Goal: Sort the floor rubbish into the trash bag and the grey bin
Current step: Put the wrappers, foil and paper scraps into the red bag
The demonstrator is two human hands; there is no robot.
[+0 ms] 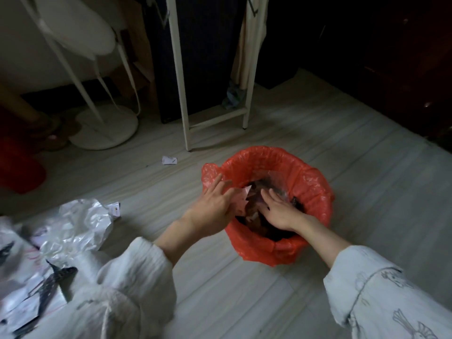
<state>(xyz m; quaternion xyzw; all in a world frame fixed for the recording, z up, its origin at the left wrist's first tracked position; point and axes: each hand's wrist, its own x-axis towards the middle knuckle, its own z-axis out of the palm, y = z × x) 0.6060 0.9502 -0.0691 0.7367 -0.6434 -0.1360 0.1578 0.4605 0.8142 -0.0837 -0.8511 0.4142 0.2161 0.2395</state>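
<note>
A person leans over a round bin lined with a red trash bag (310, 189) that stands on a pale wooden floor (342, 133). Both hands reach into its mouth. The left hand (215, 204), at the near left rim, has its fingers fairly straight and spread, resting against a pale scrap of paper (241, 200) that is tipping into the bag; whether the thumb pinches that scrap cannot be told. The right hand (278, 211) lies flat, fingers straight, pressing on dark wrappers and clear plastic already inside.

To do this step well, it seems wise to push the rubbish down evenly with flat palms and to keep the liner's folded edge over the rim, so that the bag does not slip in with the load.

Counted: one red bag, two hands, one small white crumpled scrap (169, 160) lying alone on the floor beyond the bin, and one loose heap of silvery and white wrappers (78, 223) at the left, its pieces too tangled to count. No grey bin can be made out.
</note>
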